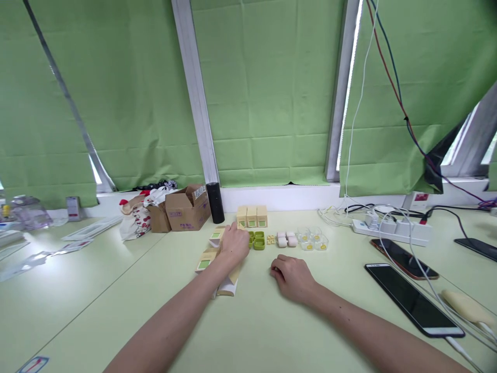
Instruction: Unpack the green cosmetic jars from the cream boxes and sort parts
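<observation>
My left hand (235,242) reaches forward, its fingers bent down and mostly hidden between flat cream cartons and a group of small green square cases (259,244). The flat cartons (205,260), with green windows, lie around and under my left wrist. What its fingers pinch, if anything, cannot be made out. My right hand (293,277) rests curled on the table with nothing visible in it. Beyond it stand small white rounded pieces (287,239), tiny yellow pieces (271,239) and clear cups with yellow marks (312,239). Three upright cream boxes (252,216) stand behind.
A black cylinder (215,203) and an open cardboard box (188,208) stand at the back left, beside a patterned bag (135,221). On the right lie a white-edged phone (413,298), a darker phone (404,256), a power strip (392,231) and loose cables.
</observation>
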A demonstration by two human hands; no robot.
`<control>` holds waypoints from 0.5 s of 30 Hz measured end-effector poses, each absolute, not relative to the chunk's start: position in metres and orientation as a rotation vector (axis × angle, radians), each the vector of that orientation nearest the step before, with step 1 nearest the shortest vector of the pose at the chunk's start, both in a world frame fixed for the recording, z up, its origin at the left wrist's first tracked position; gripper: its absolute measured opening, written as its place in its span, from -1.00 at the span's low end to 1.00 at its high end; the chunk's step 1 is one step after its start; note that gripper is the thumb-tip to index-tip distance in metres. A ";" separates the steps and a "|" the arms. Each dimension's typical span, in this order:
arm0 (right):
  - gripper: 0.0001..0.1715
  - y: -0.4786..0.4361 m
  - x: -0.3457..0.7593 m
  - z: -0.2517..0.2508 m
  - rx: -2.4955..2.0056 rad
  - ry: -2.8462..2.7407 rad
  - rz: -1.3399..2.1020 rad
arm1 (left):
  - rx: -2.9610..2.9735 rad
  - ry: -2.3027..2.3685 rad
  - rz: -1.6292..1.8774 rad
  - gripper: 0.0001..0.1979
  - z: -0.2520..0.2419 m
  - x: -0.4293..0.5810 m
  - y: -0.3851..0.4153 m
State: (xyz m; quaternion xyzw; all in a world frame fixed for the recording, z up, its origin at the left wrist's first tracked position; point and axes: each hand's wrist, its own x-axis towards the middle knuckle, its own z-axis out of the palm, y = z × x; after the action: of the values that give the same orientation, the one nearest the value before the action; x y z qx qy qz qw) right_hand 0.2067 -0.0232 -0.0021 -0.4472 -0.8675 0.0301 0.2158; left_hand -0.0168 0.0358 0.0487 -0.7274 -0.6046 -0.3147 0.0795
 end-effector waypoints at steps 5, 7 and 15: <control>-0.79 -0.024 0.208 0.000 -1.263 -2.438 0.101 | -2.188 -1.893 -0.714 -0.72 0.047 -0.019 0.038; -0.78 -0.024 0.208 0.002 -1.278 -2.451 0.110 | -2.196 -1.912 -0.552 -0.82 0.048 -0.018 0.038; -0.78 -0.023 0.208 0.003 -1.281 -2.459 0.116 | -2.176 -1.884 -0.159 -0.89 0.056 -0.012 0.034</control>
State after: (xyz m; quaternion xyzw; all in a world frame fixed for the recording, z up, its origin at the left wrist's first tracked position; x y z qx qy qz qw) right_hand 0.2078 -0.0234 0.0035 -0.4539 -0.8713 0.0411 0.1822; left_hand -0.0116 0.0338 0.0560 -0.7485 -0.6481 -0.0546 0.1292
